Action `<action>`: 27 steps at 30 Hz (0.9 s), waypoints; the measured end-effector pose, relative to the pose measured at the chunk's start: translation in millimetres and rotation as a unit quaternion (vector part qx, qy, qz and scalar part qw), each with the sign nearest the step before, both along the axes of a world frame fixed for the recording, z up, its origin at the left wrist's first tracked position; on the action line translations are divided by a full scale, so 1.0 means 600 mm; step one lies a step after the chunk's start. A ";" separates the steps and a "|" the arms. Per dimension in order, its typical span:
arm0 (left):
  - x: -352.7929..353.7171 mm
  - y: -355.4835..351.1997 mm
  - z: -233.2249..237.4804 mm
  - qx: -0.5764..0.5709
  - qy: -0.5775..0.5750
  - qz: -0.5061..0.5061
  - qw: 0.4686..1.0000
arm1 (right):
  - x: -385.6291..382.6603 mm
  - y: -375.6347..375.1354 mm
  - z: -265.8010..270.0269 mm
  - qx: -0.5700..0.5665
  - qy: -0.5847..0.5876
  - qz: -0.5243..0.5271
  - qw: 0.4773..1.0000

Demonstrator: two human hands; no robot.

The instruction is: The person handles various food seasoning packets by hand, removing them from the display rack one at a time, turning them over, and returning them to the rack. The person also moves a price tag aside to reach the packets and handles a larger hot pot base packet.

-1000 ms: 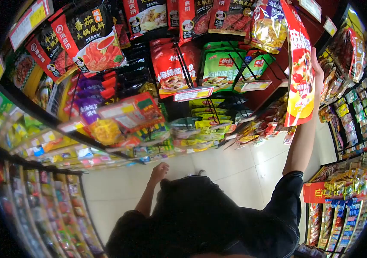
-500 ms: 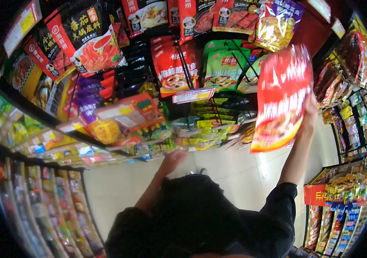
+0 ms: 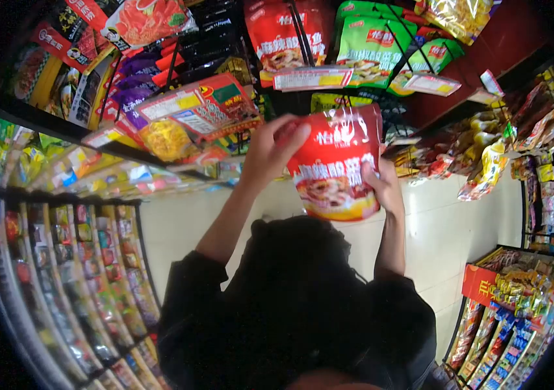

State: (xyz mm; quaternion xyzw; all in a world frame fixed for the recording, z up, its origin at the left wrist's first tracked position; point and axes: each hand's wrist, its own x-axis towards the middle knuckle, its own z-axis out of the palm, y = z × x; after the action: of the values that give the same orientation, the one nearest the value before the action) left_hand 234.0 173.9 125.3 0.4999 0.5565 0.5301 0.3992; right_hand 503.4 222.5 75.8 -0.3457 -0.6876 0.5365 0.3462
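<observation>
Between both hands, in front of my chest, is a red seasoning packet [image 3: 335, 159] with white lettering and a picture of food near its yellow bottom edge. My left hand [image 3: 275, 148] grips its upper left corner, thumb on the front. Lower on the opposite edge, my right hand [image 3: 384, 185] holds it with the thumb on the printed face. The fingers behind the packet are hidden. Just beyond it hang similar red packets [image 3: 286, 39] and green packets [image 3: 371, 49] on hooks with a price tag [image 3: 312, 78] in front.
Black and red hotpot packets [image 3: 150, 23] hang at the upper left, above a tilted red-green packet [image 3: 215, 107]. Snack racks [image 3: 75, 273] stand at the lower left. A red display box [image 3: 481, 283] sits at the right. Pale floor tiles [image 3: 446, 227] show below the shelf.
The red packet has come from the right to the middle, lower and nearer my chest. My left hand has risen and taken hold of it too. The view has shifted, so the shelf sits higher.
</observation>
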 end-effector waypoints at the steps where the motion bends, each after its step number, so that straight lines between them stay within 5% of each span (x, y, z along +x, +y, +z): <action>1: 0.001 0.012 0.005 0.010 -0.023 0.018 1.000 | -0.015 0.004 0.004 -0.041 0.017 0.018 0.999; 8: 0.004 0.044 0.020 0.069 -0.119 0.086 0.987 | -0.049 0.033 0.001 -0.009 -0.018 0.094 0.995; 11: -0.007 0.048 0.026 0.096 -0.121 0.114 0.981 | -0.068 0.062 0.041 0.154 -0.051 0.093 0.982; 15: -0.014 0.069 0.023 0.148 -0.115 0.140 0.972 | -0.113 0.097 0.053 -0.041 0.108 0.047 0.992; 27: -0.022 0.106 0.040 0.187 -0.032 0.199 0.961 | -0.205 0.148 0.084 0.023 0.207 -0.077 0.975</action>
State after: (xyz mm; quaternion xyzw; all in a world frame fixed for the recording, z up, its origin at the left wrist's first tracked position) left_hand 221.0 237.5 149.3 0.4276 0.5223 0.7095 0.2025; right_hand 380.3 311.5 126.3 -0.2708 -0.5846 0.5522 0.5292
